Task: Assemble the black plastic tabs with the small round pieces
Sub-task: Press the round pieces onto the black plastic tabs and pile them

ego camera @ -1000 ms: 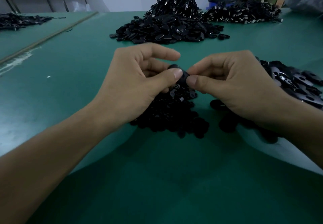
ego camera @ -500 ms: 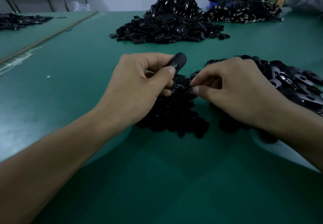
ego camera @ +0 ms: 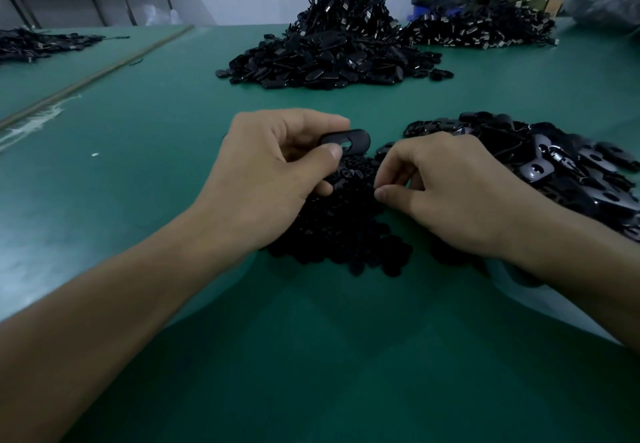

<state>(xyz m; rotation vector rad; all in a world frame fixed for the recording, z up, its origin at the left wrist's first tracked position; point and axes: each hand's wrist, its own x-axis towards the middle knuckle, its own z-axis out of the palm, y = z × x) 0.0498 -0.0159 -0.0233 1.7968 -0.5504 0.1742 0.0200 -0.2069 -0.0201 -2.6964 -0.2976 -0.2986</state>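
My left hand [ego camera: 266,179] pinches a black plastic tab [ego camera: 349,139] between thumb and forefinger, held flat above a pile of small round black pieces [ego camera: 343,231]. My right hand [ego camera: 450,193] rests on that pile just to the right, thumb and forefinger pinched together at its edge. Whether a round piece sits between those fingertips is too small to tell. A heap of loose black tabs [ego camera: 561,162] lies behind and right of my right hand.
The green table [ego camera: 145,152] carries a large mound of black tabs [ego camera: 329,58] at the back centre, with corded parts on top. A pile of corded parts [ego camera: 485,30] lies back right, a third heap [ego camera: 38,44] far left.
My hands have parted. The left hand kept the tab and turned it flat; the right hand dropped down onto the pile of round pieces.
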